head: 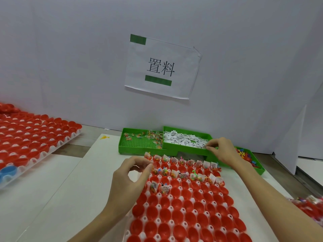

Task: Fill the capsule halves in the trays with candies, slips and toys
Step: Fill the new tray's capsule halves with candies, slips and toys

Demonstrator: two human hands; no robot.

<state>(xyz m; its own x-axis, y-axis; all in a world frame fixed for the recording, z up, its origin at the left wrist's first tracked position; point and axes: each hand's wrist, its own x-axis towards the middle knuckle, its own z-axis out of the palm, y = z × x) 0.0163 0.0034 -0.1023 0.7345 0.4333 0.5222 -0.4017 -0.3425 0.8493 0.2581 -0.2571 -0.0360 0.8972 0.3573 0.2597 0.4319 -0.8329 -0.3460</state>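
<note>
Left hand (129,177) grip curled, contents unclear, right hand (221,151) grip pinching slips (185,139)

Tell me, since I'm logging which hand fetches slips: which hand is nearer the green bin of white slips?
Right. The right hand is at the green bin of white slips, fingertips pinching at its near right corner. The left hand is nearer the person, at the capsule tray's far left corner.

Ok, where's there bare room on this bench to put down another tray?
Free: the white board between the left tray and the centre tray. Crowded: the far edge, where the green bins sit and the right hand reaches.
</note>
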